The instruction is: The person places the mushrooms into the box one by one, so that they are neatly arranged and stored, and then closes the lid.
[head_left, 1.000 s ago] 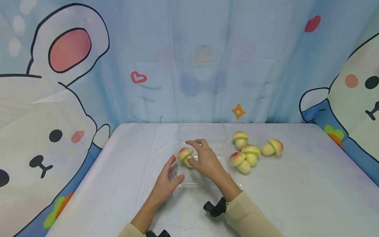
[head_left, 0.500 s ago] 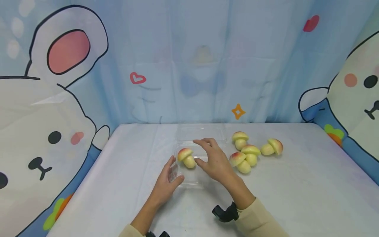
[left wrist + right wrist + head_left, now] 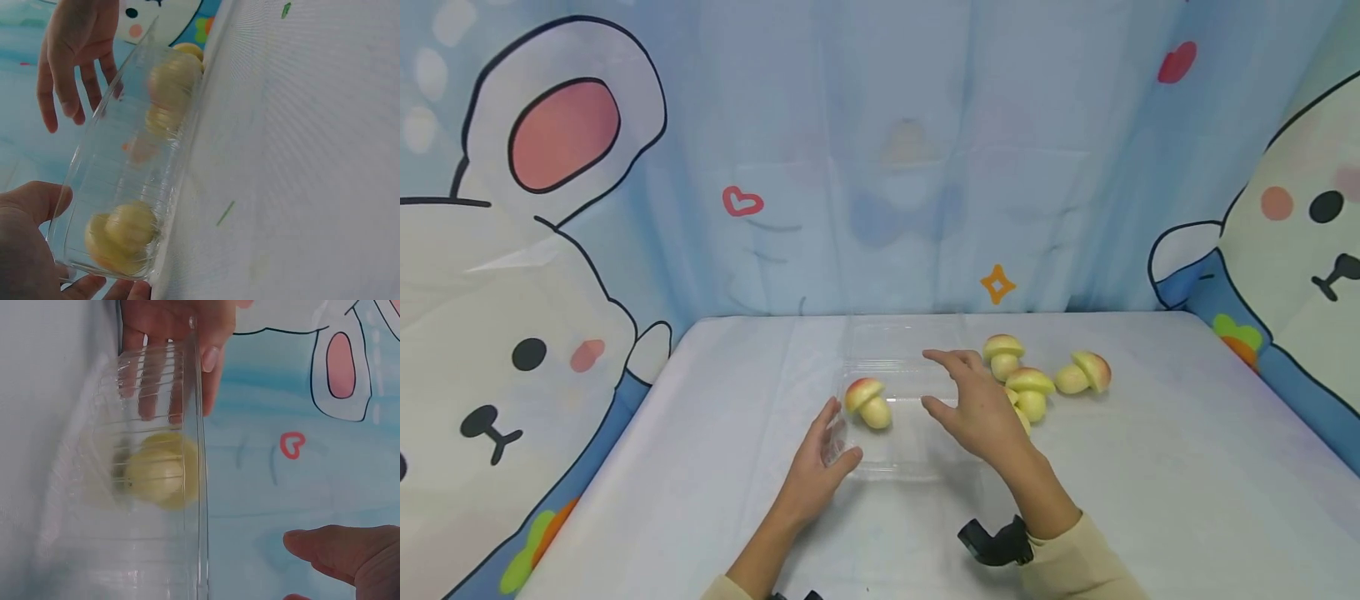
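Note:
A toy mushroom [image 3: 870,403], yellow with a reddish cap, lies at the left end of a clear plastic box [image 3: 917,450]. My left hand [image 3: 814,467] holds that end of the box, its thumb over the rim and its fingers [image 3: 87,287] along the outer wall in the left wrist view. Above the right part of the box, my right hand [image 3: 985,412] is spread with nothing in it, thumb and fingers apart. Just beyond it sit more mushrooms [image 3: 1030,393] on the table, one partly hidden behind the hand.
The box's clear lid [image 3: 901,337] lies folded back behind it toward the curtain [image 3: 820,250]. To the right are a mushroom [image 3: 1082,372] on its side and another [image 3: 1003,357] standing farther back. White cloth covers the table [image 3: 1150,483].
My right hand has let go of the mushroom in the box and moved right, toward the other mushrooms. The left hand stays at the box's left end.

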The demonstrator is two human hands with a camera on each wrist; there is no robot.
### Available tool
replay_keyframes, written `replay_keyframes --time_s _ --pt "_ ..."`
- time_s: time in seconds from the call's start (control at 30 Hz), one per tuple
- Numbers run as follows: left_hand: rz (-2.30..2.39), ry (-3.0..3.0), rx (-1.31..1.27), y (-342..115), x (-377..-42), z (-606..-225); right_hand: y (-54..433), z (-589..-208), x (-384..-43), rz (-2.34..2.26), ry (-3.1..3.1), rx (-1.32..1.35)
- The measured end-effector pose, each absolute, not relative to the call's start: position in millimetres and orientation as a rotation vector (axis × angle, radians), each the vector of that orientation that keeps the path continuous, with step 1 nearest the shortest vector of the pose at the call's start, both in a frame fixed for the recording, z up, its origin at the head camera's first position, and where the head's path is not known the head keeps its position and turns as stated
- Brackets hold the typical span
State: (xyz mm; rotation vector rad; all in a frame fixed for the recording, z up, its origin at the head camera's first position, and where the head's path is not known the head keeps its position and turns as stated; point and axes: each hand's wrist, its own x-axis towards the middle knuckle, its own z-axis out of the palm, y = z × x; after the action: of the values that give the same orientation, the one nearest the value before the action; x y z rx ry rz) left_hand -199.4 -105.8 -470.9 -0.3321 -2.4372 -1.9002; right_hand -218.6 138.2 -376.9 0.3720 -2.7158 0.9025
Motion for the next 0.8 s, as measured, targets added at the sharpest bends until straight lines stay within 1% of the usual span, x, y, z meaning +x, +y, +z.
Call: replay_keyframes --time_s 0.43,0.8 --pt "-1.893 -2.432 -0.343 -104.6 -197.6 -470.8 168.2 -366.8 -215.4 0.912 -2.752 0.254" --pt "-1.894 -2.419 -0.368 -105.0 -196.0 -470.3 180.9 -362.8 -215.7 0.905 -2.837 0.169"
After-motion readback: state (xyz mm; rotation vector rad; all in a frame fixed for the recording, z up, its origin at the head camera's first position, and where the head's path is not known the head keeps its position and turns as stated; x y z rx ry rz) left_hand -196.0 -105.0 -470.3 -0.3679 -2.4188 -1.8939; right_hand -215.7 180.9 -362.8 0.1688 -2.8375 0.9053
